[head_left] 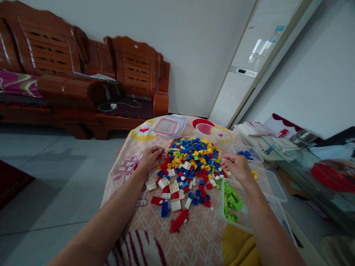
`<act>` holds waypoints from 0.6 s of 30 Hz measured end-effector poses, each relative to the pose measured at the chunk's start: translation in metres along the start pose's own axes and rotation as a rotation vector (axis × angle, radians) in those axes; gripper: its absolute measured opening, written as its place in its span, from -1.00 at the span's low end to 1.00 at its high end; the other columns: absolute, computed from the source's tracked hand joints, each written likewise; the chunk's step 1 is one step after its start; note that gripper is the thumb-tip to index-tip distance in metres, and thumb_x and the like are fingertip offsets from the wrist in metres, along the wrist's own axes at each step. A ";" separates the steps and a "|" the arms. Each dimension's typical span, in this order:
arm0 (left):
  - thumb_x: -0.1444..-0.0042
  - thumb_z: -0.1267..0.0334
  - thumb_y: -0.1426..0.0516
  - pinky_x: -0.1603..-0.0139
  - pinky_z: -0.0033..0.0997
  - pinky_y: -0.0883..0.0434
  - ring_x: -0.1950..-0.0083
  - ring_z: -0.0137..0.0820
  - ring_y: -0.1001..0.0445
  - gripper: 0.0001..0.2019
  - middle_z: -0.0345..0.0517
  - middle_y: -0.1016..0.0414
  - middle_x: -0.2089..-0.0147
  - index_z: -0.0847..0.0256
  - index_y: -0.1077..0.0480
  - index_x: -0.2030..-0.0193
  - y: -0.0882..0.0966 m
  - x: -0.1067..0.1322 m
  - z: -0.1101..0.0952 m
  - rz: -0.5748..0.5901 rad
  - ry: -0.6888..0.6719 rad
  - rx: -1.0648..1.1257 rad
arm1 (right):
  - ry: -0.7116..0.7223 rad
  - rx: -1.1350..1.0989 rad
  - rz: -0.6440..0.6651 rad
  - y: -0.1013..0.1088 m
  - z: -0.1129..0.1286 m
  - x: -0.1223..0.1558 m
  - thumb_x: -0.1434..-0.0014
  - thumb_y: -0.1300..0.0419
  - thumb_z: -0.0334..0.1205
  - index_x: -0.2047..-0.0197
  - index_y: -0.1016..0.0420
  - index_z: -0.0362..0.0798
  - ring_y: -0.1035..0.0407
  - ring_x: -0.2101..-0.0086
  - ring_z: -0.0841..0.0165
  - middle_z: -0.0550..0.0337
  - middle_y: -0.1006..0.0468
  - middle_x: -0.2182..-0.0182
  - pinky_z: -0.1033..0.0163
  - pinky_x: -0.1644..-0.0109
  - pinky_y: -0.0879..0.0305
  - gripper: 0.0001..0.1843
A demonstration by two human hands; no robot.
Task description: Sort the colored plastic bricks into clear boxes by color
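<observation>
A large heap of mixed toy building bricks (191, 151) in blue, yellow, red, white and green spreads over the cloth-covered table. At its left edge is my left hand (152, 157), fingers loosely curled and apart, with nothing visible in them. My right hand (237, 165) hovers at the heap's right edge, above the near plastic box. Its fingers are drawn together; whatever they may hold is too small to make out. Light-green bricks (231, 201) lie in that clear plastic box (222, 201), which my right forearm partly covers. Nearer me lies a red brick piece (179, 221).
Blue bricks (245, 155) sit in a smaller clear box (259, 159) behind my right hand. Yellow bricks (254, 175) lie in another box. Box lids (166, 126) and a round tub (204, 129) rest at the far edge. A glass-topped table (302, 168) stands on the right.
</observation>
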State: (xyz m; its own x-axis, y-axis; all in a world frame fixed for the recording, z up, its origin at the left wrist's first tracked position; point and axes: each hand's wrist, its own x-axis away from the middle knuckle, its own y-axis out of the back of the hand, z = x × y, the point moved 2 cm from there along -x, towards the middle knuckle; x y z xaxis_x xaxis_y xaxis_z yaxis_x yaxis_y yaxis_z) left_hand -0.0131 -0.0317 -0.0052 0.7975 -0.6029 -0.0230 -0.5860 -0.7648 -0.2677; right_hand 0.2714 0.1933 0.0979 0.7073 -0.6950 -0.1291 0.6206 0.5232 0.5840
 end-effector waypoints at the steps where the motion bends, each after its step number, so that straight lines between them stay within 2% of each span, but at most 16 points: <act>1: 0.21 0.12 -0.29 0.37 -0.45 -0.38 0.44 -0.46 -0.42 -0.69 -0.07 -0.50 0.40 0.32 -0.47 0.36 0.000 0.000 0.000 0.001 -0.003 -0.004 | 0.018 0.035 -0.009 0.001 -0.001 -0.001 -0.04 -0.14 -0.12 0.24 -0.56 -0.15 -0.48 0.51 0.35 0.15 -0.57 0.51 0.32 0.45 -0.39 -0.68; 4: 0.20 0.12 -0.29 0.40 -0.47 -0.37 0.45 -0.46 -0.42 -0.68 -0.08 -0.50 0.40 0.33 -0.47 0.37 0.000 0.001 -0.001 -0.002 -0.013 -0.015 | 0.073 0.150 0.011 0.001 -0.003 -0.001 -0.06 -0.11 -0.14 0.28 -0.57 -0.14 -0.45 0.53 0.36 0.16 -0.56 0.52 0.32 0.45 -0.33 -0.71; 6: 0.20 0.11 -0.29 0.41 -0.47 -0.37 0.44 -0.46 -0.43 -0.68 -0.07 -0.50 0.40 0.33 -0.47 0.36 0.000 0.000 0.001 0.001 -0.017 -0.014 | 0.120 0.214 0.103 -0.006 0.002 0.005 -0.08 -0.11 -0.17 0.34 -0.58 -0.13 -0.43 0.54 0.37 0.19 -0.54 0.56 0.34 0.44 -0.28 -0.74; 9: 0.20 0.12 -0.29 0.39 -0.46 -0.38 0.45 -0.46 -0.43 -0.68 -0.07 -0.51 0.40 0.33 -0.47 0.35 0.001 -0.002 0.004 0.014 -0.017 0.000 | 0.247 0.313 0.325 -0.030 0.019 0.020 -0.10 -0.11 -0.25 0.39 -0.58 -0.09 -0.45 0.46 0.38 0.21 -0.57 0.53 0.35 0.34 -0.25 -0.78; 12: 0.19 0.13 -0.29 0.39 -0.45 -0.39 0.45 -0.46 -0.43 -0.69 -0.07 -0.51 0.41 0.33 -0.47 0.36 0.002 -0.003 0.004 0.009 -0.026 -0.001 | 0.372 0.460 0.495 -0.060 0.036 0.036 -0.13 -0.10 -0.34 0.33 -0.60 -0.04 -0.48 0.31 0.38 0.20 -0.62 0.38 0.36 0.20 -0.22 -0.78; 14: 0.19 0.14 -0.29 0.39 -0.45 -0.39 0.44 -0.45 -0.44 -0.70 -0.07 -0.51 0.41 0.33 -0.48 0.36 0.003 -0.002 0.003 0.002 -0.029 -0.014 | 0.391 0.601 0.533 -0.077 0.041 0.043 -0.15 -0.12 -0.32 0.29 -0.59 -0.02 -0.48 0.24 0.35 0.18 -0.63 0.32 0.35 0.17 -0.19 -0.80; 16: 0.18 0.14 -0.29 0.39 -0.46 -0.38 0.43 -0.44 -0.45 -0.70 -0.06 -0.51 0.40 0.33 -0.48 0.35 0.002 -0.002 0.003 -0.003 -0.027 -0.026 | 0.365 0.753 0.527 -0.089 0.040 0.048 -0.15 -0.17 -0.27 0.25 -0.57 -0.03 -0.48 0.22 0.31 0.12 -0.62 0.30 0.33 0.20 -0.17 -0.85; 18: 0.18 0.13 -0.28 0.38 -0.45 -0.39 0.42 -0.44 -0.45 -0.69 -0.05 -0.52 0.39 0.33 -0.48 0.34 0.002 -0.001 0.002 -0.003 -0.024 -0.029 | 0.349 0.866 0.506 -0.096 0.036 0.051 -0.13 -0.21 -0.22 0.18 -0.53 -0.06 -0.47 0.21 0.26 0.06 -0.61 0.29 0.31 0.22 -0.17 -0.82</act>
State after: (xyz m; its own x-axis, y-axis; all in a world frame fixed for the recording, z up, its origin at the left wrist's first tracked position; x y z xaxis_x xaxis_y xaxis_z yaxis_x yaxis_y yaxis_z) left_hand -0.0151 -0.0321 -0.0079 0.8021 -0.5955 -0.0456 -0.5875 -0.7729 -0.2398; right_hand 0.2355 0.0900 0.0640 0.9590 -0.2428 0.1461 -0.1286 0.0868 0.9879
